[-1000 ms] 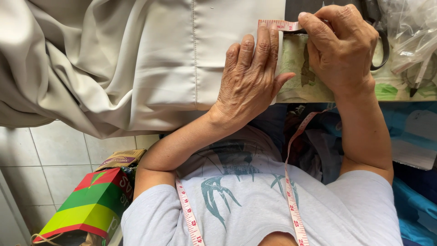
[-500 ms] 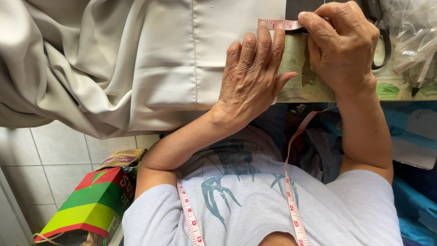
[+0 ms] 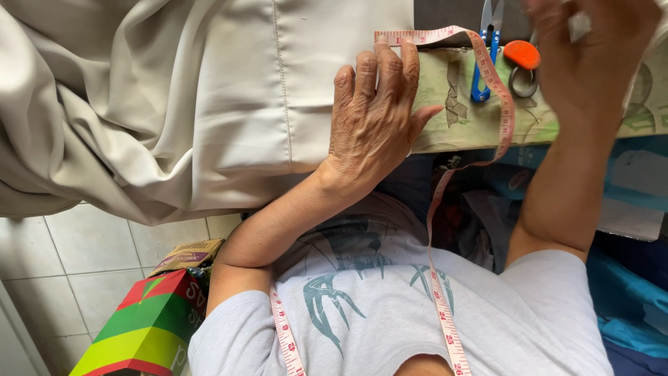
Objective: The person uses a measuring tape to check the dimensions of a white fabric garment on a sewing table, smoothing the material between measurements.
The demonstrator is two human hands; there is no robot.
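At nine o'clock a heap of beige cloth (image 3: 139, 118) spills off the worktop (image 3: 480, 122) toward the tiled floor (image 3: 76, 244), its stitched hem (image 3: 282, 83) running twelve to six across the flat part, and down at seven o'clock stands a red, green and yellow bag (image 3: 146, 327) on the tiles. Near the centre the left hand (image 3: 372, 118) lies flat and open, palm down, fingers spread and pointing to twelve, pressing the cloth's right edge onto the worktop; its fingertips touch the end of the pink measuring tape (image 3: 487, 76). The tape's long axis first runs three o'clock along the top of the cloth edge, then bends and drops toward six, off the worktop's front and down over the person's grey shirt (image 3: 390, 313), so the tape lies just beyond and to the right of the left hand, which is clearly the nearer of the two. Further right, at one o'clock, blue-handled thread snips (image 3: 483, 49) and an orange-tipped tool with a ring (image 3: 522, 66) rest on the green patterned covering of the worktop. At two o'clock the right hand (image 3: 591, 49) is raised above the worktop and blurred; I cannot tell whether it is open or holds anything, though something pale shows at its upper edge
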